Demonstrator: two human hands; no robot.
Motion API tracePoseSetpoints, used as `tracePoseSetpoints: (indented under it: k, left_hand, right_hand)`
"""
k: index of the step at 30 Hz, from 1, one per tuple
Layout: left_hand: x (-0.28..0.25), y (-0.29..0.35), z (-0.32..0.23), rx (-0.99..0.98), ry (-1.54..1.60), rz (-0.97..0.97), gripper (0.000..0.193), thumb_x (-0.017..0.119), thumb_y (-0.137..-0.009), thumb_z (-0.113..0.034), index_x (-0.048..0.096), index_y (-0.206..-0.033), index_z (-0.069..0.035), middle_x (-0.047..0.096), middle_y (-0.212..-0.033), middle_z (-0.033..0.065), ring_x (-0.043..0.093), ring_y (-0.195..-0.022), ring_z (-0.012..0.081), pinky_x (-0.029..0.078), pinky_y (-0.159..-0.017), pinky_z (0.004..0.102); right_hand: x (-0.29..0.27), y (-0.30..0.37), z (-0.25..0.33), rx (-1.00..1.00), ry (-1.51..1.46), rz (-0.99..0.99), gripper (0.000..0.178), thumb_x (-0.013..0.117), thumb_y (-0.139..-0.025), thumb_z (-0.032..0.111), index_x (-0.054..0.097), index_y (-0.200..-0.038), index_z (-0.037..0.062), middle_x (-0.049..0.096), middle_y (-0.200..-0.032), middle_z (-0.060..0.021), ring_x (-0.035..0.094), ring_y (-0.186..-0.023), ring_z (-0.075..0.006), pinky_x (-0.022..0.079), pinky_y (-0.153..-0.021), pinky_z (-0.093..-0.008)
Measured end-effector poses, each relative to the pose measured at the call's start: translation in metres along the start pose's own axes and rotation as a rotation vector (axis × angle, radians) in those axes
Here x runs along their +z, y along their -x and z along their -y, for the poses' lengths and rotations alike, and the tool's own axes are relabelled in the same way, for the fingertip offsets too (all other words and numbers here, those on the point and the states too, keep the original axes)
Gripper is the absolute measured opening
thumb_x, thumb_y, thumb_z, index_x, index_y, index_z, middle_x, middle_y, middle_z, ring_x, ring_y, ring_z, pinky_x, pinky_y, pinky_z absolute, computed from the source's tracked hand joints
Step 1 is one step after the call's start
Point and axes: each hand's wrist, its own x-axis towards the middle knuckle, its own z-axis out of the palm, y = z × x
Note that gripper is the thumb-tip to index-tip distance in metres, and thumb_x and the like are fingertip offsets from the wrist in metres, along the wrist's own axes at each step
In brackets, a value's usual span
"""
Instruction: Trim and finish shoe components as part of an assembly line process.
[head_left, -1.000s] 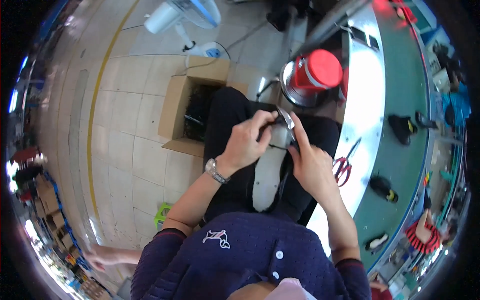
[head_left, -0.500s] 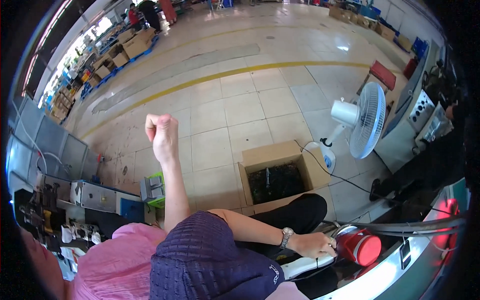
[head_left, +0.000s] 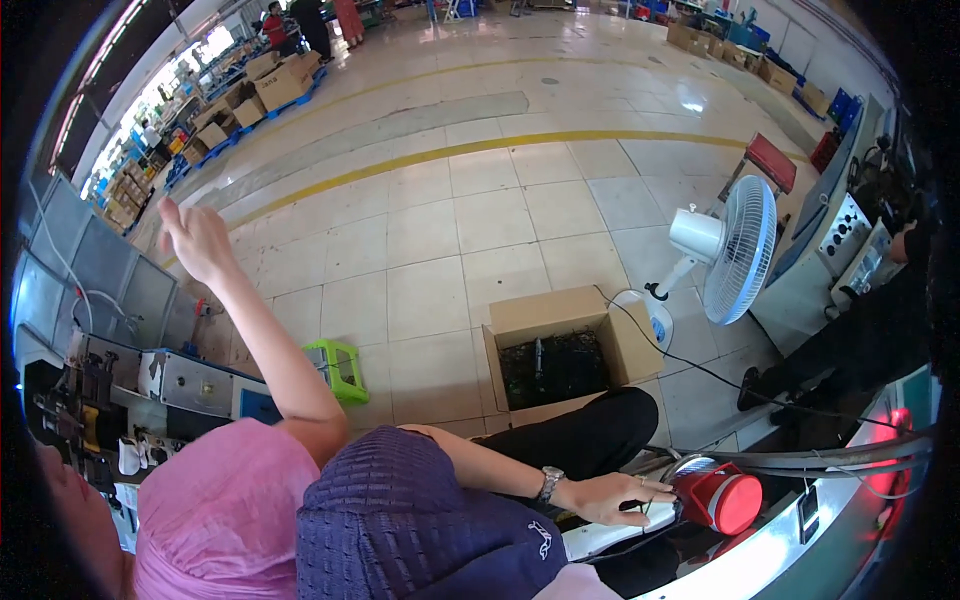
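Note:
My left hand (head_left: 610,497), with a watch (head_left: 551,484) at the wrist, reaches right from a navy sleeve (head_left: 390,480). Its fingers stretch out apart over a white machine part (head_left: 625,533), close beside a red cylinder (head_left: 735,503) with a round end. Whether the fingertips touch the cylinder I cannot tell. My right hand is out of view. A co-worker in pink (head_left: 220,480) sits close on the left. That person's bare forearm and hand (head_left: 198,240) are raised over the floor and hold nothing I can make out.
An open cardboard box (head_left: 545,310) with dark contents stands on the floor ahead. Right of it is a white fan (head_left: 740,250), its cord (head_left: 720,375) trailing past. A green stool (head_left: 347,375) stands left. Another person's dark-clothed leg (head_left: 800,360) is at far right.
My left hand's fingers have straightened from a more curled pose beside the red cylinder. The co-worker's raised hand has swung left, uncovering the green stool.

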Motion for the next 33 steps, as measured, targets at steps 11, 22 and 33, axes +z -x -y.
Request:
tracePoseSetpoints:
  k: [11,22,33]
  left_hand:
    - [0.005,0.005,-0.022,-0.087,-0.223,-0.163,0.023,0.059,-0.093,-0.020,0.065,-0.109,-0.004,0.056,-0.130,0.0181,0.068,-0.093,0.0262,0.055,-0.077,0.0351]
    - [0.005,-0.002,-0.022,-0.036,-0.135,-0.216,0.015,0.056,-0.095,-0.009,0.062,-0.097,0.004,0.063,-0.122,0.0158,0.059,-0.059,0.0127,0.046,-0.055,0.0248]
    - [0.007,0.002,-0.023,0.011,-0.192,-0.235,0.014,0.053,-0.096,-0.007,0.060,-0.090,0.005,0.065,-0.119,0.0178,0.046,-0.055,0.0084,0.039,-0.051,0.0218]
  right_hand:
    - [-0.030,0.014,0.025,0.383,-0.884,0.255,0.059,0.066,-0.089,0.023,0.038,-0.135,-0.0016,0.053,-0.081,-0.0011,0.048,-0.063,-0.0093,0.052,-0.079,-0.0271]
    - [-0.053,0.055,0.155,0.500,-0.974,1.011,0.102,0.068,-0.057,0.081,0.052,-0.118,0.0011,0.046,-0.076,0.0044,0.048,-0.067,-0.0064,0.036,-0.055,-0.0199]
    - [-0.020,0.063,0.166,0.418,-0.855,0.916,0.055,0.047,-0.094,0.059,0.052,-0.073,0.0083,0.047,-0.058,0.0005,0.050,-0.049,-0.0094,0.038,-0.044,-0.0222]
